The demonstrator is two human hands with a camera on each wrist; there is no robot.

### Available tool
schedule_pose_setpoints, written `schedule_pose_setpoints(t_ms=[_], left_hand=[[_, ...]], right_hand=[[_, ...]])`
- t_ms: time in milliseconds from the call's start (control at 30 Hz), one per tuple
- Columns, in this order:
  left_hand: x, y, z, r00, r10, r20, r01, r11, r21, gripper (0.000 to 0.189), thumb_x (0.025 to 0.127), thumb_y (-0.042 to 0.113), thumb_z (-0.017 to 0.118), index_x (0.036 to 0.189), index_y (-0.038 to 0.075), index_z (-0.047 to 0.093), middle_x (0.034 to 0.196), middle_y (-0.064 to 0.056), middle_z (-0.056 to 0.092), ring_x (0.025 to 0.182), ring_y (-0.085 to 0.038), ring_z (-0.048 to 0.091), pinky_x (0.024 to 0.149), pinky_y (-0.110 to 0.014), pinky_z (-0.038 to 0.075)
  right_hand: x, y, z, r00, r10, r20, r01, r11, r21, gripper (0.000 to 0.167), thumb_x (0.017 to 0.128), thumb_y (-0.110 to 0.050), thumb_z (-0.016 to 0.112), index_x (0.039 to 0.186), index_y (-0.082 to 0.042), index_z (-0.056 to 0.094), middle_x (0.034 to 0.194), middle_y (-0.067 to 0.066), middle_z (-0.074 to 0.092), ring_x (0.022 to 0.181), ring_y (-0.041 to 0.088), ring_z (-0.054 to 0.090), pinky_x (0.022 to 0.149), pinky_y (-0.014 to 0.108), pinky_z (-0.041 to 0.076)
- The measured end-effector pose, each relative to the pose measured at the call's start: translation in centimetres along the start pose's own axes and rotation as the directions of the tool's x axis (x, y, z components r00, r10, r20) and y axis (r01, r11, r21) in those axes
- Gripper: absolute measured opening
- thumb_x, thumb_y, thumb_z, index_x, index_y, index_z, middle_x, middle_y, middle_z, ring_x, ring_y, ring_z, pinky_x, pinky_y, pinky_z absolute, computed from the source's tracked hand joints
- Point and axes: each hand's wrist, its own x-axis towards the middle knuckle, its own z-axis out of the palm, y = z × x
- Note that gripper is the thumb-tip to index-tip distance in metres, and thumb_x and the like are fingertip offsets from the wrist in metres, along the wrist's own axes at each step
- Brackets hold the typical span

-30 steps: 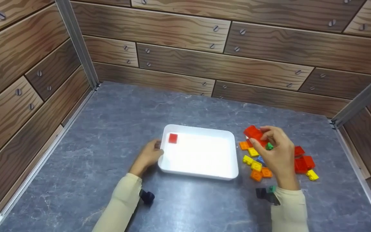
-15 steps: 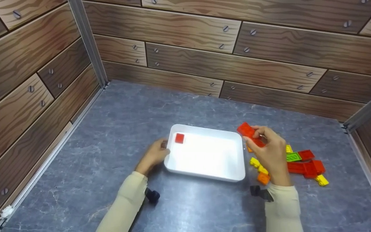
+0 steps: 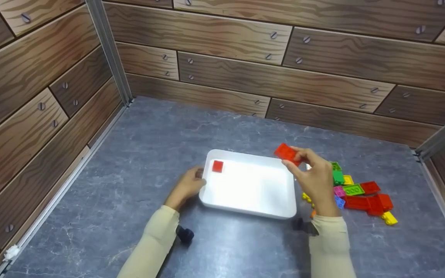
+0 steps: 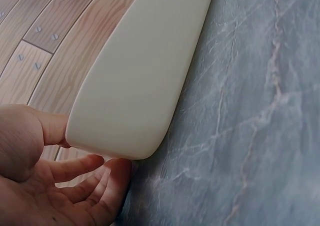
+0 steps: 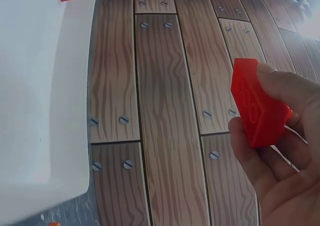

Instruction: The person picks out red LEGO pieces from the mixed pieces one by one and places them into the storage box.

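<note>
A white rectangular tray (image 3: 253, 191) lies on the table, with one small red brick (image 3: 217, 166) in its far left corner. My left hand (image 3: 187, 186) grips the tray's left side; in the left wrist view the thumb is at the rim and the fingers touch the outer wall (image 4: 140, 80). Between the thumb and fingers of my right hand (image 3: 316, 181) is a longer red toy brick (image 3: 285, 152), held above the tray's far right corner. The right wrist view shows the held brick's (image 5: 257, 105) hollow underside with round tubes.
Right of the tray lies a loose pile of toy bricks: a light green brick (image 3: 353, 189), a long red brick (image 3: 355, 202), a yellow brick (image 3: 389, 218), a pink one (image 3: 339, 191) and several others. The right hand partly covers it. Wood-patterned walls (image 3: 222, 65) enclose the table.
My right hand has moved left with the red brick, from over the pile to the tray's far right corner. My left hand stays on the tray. The head view has shifted slightly.
</note>
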Motion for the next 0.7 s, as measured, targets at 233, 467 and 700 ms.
schedule_pose_setpoints(t_ms=[233, 467, 700], left_hand=[[0.1, 0.0, -0.3, 1.0, -0.008, -0.007, 0.009, 1.0, 0.006, 0.054, 0.087, -0.002, 0.055, 0.14, -0.009, 0.051, 0.126, -0.027, 0.063, 0.115, -0.039, 0.061, 0.1, -0.048, 0.052], [0.2, 0.0, -0.3, 1.0, -0.001, -0.014, 0.001, 1.0, 0.029, 0.053, 0.087, -0.002, 0.056, 0.14, -0.008, 0.051, 0.127, -0.027, 0.062, 0.116, -0.04, 0.06, 0.101, -0.049, 0.051], [0.1, -0.3, -0.2, 1.0, -0.01, 0.011, 0.01, 1.0, -0.005, 0.052, 0.089, 0.0, 0.056, 0.14, -0.008, 0.051, 0.129, -0.027, 0.061, 0.118, -0.041, 0.06, 0.102, -0.049, 0.051]], right_hand=[[0.8, -0.7, 1.9, 1.0, -0.002, 0.025, 0.001, 1.0, 0.015, 0.026, 0.079, -0.012, 0.088, 0.081, -0.005, 0.062, 0.112, 0.01, 0.075, 0.085, 0.021, 0.066, 0.074, 0.014, 0.049], [1.6, -0.7, 3.6, 0.999, 0.036, 0.035, -0.038, 0.997, 0.063, 0.025, 0.08, -0.01, 0.086, 0.085, -0.002, 0.063, 0.108, 0.011, 0.075, 0.091, 0.026, 0.072, 0.078, 0.019, 0.058], [2.3, -0.3, 5.8, 0.998, 0.034, 0.048, -0.039, 0.994, 0.098, 0.023, 0.081, -0.001, 0.083, 0.09, 0.001, 0.062, 0.109, 0.015, 0.073, 0.099, 0.03, 0.07, 0.081, 0.044, 0.061]])
